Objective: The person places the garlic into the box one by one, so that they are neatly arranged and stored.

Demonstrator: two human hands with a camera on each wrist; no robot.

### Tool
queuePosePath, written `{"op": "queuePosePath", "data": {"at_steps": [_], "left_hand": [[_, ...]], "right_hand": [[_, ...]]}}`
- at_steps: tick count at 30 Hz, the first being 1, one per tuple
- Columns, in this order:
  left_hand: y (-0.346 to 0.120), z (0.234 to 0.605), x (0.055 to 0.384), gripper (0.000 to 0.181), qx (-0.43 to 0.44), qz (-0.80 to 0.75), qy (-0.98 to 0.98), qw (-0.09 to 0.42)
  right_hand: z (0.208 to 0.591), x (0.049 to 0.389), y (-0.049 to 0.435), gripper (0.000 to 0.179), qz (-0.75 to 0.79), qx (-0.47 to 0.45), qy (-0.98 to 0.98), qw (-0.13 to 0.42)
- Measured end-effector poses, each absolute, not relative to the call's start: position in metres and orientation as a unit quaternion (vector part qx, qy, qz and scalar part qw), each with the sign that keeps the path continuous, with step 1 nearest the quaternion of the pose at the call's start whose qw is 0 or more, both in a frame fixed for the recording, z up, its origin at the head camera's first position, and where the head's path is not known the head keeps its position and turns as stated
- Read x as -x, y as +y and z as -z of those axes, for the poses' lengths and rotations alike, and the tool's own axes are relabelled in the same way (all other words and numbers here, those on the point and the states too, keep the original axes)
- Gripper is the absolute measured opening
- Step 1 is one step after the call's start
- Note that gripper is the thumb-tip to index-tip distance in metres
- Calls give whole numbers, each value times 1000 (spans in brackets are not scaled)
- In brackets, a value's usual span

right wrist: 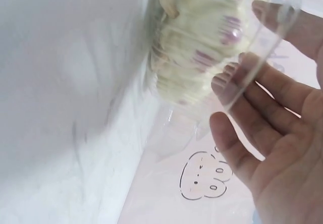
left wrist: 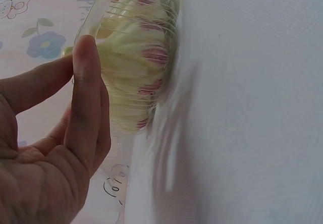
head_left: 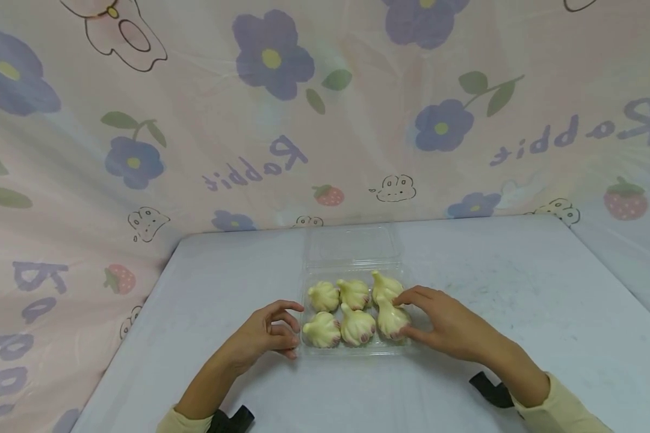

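Note:
A clear plastic box (head_left: 346, 350) with its lid (head_left: 352, 243) folded back holds several pale garlic bulbs (head_left: 322, 329) in two rows. My right hand (head_left: 452, 325) reaches in from the right; its thumb and fingertips are around the root end of the front right garlic bulb (head_left: 392, 319), whose neck overlaps the bulb behind. At the box's left rim, my left hand (head_left: 257, 337) has loosely bent fingers, and their tips are against the edge. Through the plastic wall the left wrist view shows pink-marked bulbs (left wrist: 133, 57). The right wrist view has the rim crossing before the right fingers (right wrist: 242, 75).
A white-covered table (head_left: 520, 288) lies under the box. Behind it and at the sides hangs a printed cloth (head_left: 357, 138) with flowers and rabbits. Black devices (head_left: 490, 390) are strapped to both wrists.

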State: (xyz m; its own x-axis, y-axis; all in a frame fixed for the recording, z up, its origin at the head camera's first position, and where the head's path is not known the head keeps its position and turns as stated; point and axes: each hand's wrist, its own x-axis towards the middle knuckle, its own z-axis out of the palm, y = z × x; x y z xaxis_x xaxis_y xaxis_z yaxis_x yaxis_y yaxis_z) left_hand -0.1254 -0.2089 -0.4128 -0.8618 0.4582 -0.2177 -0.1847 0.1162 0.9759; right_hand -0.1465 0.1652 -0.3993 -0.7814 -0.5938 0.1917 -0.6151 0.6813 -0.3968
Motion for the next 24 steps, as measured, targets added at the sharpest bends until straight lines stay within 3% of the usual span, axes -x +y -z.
{"op": "queuePosePath", "data": {"at_steps": [13,24], "left_hand": [[-209,413,125,66,-97,-658,705,246],[-214,409,130,60,-90,-637,721,258]], "right_hand": [[392,151,185,41,-239,-325,-914,40],[394,150,199,51,-237,-311,-920,-3]]}}
